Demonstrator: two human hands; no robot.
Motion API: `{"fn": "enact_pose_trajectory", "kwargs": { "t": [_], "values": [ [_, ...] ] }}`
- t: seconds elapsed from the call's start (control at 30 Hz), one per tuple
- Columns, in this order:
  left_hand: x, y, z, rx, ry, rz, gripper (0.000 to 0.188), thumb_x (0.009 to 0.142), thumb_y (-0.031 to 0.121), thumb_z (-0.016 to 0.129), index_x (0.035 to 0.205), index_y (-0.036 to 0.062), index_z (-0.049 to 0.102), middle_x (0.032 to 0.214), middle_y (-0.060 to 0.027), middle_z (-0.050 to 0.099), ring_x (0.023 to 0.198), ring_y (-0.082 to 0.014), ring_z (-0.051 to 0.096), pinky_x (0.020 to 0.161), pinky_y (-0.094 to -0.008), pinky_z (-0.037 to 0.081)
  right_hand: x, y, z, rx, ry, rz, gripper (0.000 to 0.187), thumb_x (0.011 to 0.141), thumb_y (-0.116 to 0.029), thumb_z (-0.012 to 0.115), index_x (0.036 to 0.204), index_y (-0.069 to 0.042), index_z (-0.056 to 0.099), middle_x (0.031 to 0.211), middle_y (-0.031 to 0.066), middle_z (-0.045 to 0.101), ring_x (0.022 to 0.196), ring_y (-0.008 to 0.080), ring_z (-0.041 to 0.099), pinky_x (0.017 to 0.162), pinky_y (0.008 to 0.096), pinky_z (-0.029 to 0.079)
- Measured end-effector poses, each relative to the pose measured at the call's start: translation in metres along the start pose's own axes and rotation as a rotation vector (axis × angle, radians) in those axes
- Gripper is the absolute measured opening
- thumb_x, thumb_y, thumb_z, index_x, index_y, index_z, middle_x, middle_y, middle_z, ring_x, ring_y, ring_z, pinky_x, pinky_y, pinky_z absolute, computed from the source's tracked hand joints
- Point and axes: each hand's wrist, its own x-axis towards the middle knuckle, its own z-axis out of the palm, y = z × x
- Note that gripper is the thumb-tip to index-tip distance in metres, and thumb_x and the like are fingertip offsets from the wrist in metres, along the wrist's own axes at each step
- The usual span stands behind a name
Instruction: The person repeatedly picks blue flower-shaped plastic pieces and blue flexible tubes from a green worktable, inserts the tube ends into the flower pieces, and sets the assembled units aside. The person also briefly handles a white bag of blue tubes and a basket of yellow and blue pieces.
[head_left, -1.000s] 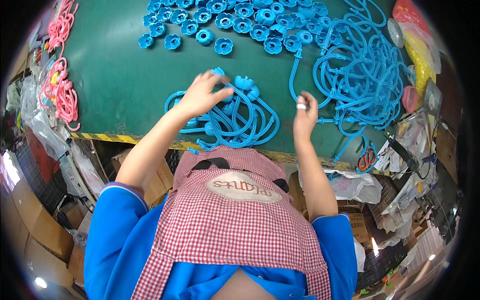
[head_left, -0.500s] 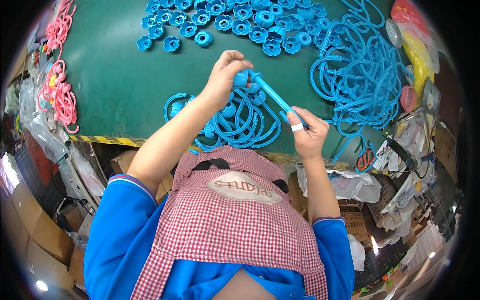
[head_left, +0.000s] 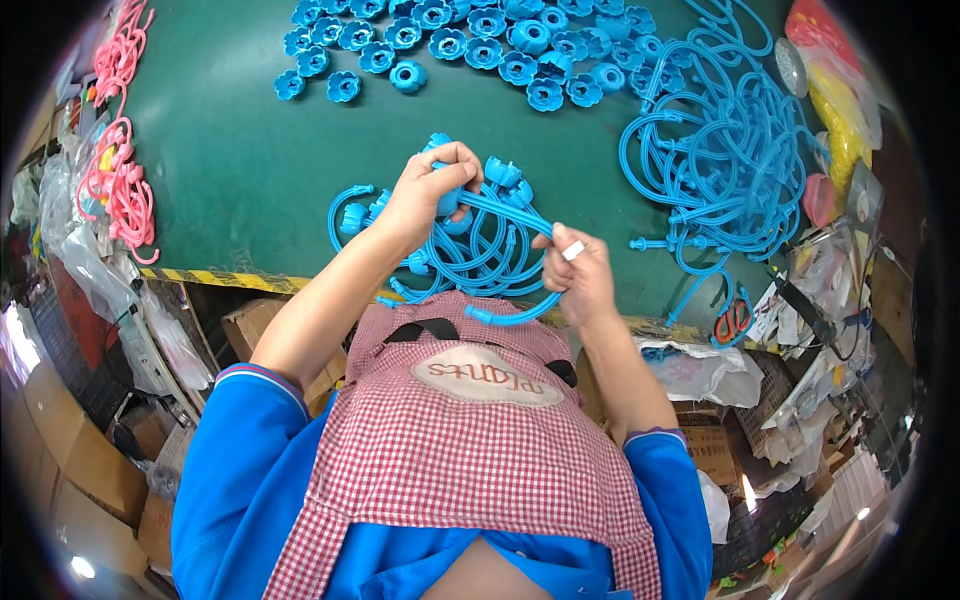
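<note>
The left hand (head_left: 428,192) grips a blue cup (head_left: 448,204) and the right hand (head_left: 585,275) pinches a blue tube (head_left: 510,213) that spans between both grips, its tail curling beneath the right, so holding that span straight, in line with the cup, should work best.

A glossy blue tube (head_left: 508,211), slim and ridged along its length, slants down from the fingers of the left hand (head_left: 428,192) to those of the right hand (head_left: 582,272), then bends back leftward to a free end just above the apron (head_left: 450,420). At its upper end a rounded blue cup (head_left: 449,204) sits in the left fingers, above the tabletop (head_left: 240,160), their junction largely hidden.
</note>
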Motion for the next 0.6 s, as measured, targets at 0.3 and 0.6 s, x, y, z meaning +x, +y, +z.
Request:
{"fn": "enact_pose_trajectory", "kwargs": {
  "t": [0.3, 0.6],
  "values": [
    [0.085, 0.001, -0.083, 1.714, 0.567, 0.686, 0.037, 0.081, 0.021, 0.066, 0.114, 0.0067, 0.058, 0.114, -0.0091, 0.058, 0.099, -0.0292, 0.057, 0.081, -0.0393, 0.051, 0.106, 0.001, -0.102, -1.591, 0.811, -0.785, 0.032, 0.087, -0.022, 0.060, 0.113, -0.003, 0.059, 0.104, 0.0120, 0.062, 0.100, 0.0327, 0.055, 0.095, 0.0441, 0.037],
    [0.110, -0.014, -0.107, 1.745, 0.523, 0.470, 0.050, 0.078, 0.023, 0.071, 0.125, 0.0186, 0.055, 0.118, -0.0118, 0.054, 0.101, -0.0353, 0.055, 0.086, -0.0415, 0.049, 0.055, -0.047, -0.057, -0.585, 0.672, -0.856, 0.022, 0.096, -0.023, 0.050, 0.085, -0.004, 0.051, 0.069, 0.0052, 0.051, 0.060, 0.0144, 0.047, 0.056, 0.0262, 0.038]
  ]
}}
